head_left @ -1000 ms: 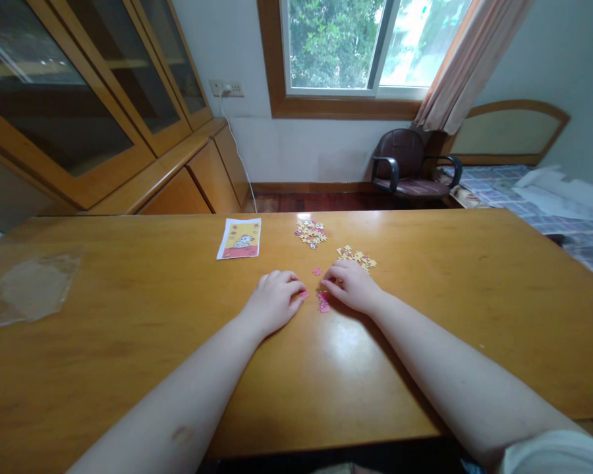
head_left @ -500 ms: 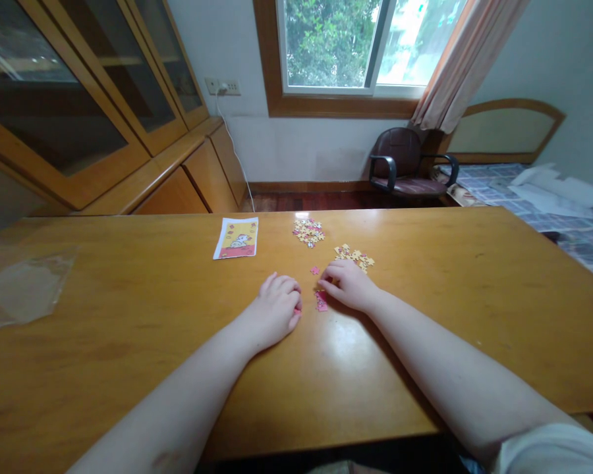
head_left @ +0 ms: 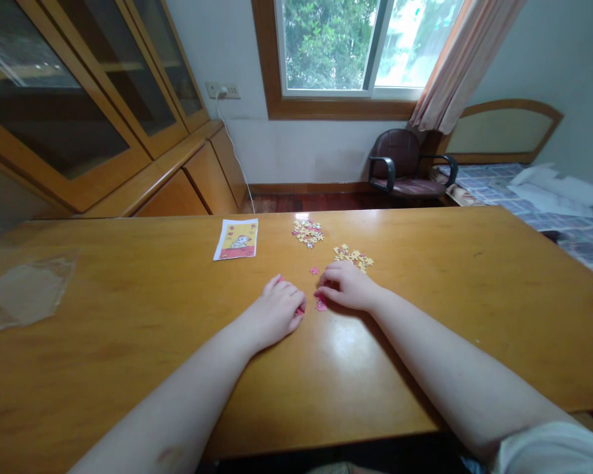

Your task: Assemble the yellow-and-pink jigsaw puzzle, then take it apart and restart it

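Curled on the table, my left hand (head_left: 280, 311) lies over pink puzzle pieces (head_left: 300, 311); bits of pink show at its fingertips, and the rest is hidden beneath it. My right hand (head_left: 346, 286) is bent with thumb and fingers closed at the upper edge of a small pink puzzle section (head_left: 321, 305). Its fingers partly cover that section. A single pink piece (head_left: 314, 270) lies just beyond, between the hands. Past my right knuckles is a spread of yellow puzzle pieces (head_left: 354, 255). Farther off sits a pile of mixed yellow and pink pieces (head_left: 308, 232).
A picture card (head_left: 237, 239) showing a white animal on yellow and pink lies at the far left of the pieces. A clear plastic bag (head_left: 27, 289) rests on the table's left side. Beyond the wooden table (head_left: 143, 303) stand an armchair (head_left: 400, 161) and glass-door cabinets.
My left hand has shifted slightly right, toward the small pink section. The right thumb and fingers have lowered onto that section's upper edge and cover more of it.
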`<state>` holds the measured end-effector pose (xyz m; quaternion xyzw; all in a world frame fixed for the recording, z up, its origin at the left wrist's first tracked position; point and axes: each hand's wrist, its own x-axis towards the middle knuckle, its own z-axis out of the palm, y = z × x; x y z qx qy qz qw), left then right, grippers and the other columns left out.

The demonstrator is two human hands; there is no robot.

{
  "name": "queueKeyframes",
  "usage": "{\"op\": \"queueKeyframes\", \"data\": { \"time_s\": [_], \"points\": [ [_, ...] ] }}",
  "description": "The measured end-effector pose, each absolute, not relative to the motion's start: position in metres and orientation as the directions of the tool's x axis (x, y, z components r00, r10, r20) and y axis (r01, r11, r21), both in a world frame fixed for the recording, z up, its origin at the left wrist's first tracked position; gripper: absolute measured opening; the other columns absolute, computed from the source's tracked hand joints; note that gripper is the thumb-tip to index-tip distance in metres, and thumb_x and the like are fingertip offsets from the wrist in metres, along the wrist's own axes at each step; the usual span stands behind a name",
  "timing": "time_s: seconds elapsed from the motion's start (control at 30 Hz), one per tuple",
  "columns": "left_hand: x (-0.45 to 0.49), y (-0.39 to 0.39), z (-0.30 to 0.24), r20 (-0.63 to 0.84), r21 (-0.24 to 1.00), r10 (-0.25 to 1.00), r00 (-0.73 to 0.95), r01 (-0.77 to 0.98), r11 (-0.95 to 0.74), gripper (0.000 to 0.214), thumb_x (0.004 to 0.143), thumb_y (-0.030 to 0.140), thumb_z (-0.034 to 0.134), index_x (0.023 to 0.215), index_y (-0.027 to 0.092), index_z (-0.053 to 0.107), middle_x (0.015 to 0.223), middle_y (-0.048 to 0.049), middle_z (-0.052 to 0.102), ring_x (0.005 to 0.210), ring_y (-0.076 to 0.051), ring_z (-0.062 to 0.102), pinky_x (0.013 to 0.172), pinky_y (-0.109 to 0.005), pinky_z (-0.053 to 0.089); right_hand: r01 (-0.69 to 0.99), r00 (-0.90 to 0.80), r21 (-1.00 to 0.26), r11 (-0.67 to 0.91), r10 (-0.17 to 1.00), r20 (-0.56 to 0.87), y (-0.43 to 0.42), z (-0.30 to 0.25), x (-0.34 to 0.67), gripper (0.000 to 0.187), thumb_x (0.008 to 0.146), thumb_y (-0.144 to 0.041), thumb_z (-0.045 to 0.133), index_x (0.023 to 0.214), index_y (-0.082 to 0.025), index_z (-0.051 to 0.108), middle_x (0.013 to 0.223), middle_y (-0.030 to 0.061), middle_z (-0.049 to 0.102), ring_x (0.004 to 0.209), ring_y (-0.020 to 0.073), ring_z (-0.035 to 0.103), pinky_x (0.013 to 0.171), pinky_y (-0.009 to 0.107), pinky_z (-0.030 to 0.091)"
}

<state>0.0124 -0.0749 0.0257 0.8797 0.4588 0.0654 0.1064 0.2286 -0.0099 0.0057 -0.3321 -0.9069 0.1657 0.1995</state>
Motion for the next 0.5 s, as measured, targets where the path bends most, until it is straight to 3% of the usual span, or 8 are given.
{"op": "queueKeyframes", "data": {
  "time_s": [0.27,0.5],
  "points": [
    [0.0160,-0.0715,0.0254,0.041,0.202,0.834,0.550,0.813,-0.546,0.004,0.086,0.023,0.057,0.084,0.021,0.060,0.087,-0.0025,0.066,0.091,-0.020,0.057,0.111,-0.051,0.026,0.578,-0.715,-0.410,0.705,0.680,0.162,-0.0106,0.0125,0.2337,0.036,0.072,-0.046,0.075,0.092,-0.019,0.065,0.090,0.0046,0.065,0.089,0.0209,0.056,0.085,0.035,0.038],
    [0.0165,-0.0682,0.0225,0.057,0.308,0.855,0.516,0.805,-0.506,0.004,0.084,0.021,0.059,0.083,0.022,0.063,0.086,-0.0007,0.068,0.089,-0.018,0.060,0.111,-0.049,0.028,0.587,-0.719,-0.397,0.705,0.680,0.145,-0.0106,0.0097,0.2327,0.032,0.072,-0.043,0.074,0.092,-0.020,0.065,0.091,0.0042,0.063,0.090,0.0207,0.054,0.085,0.035,0.037]
  ]
}}
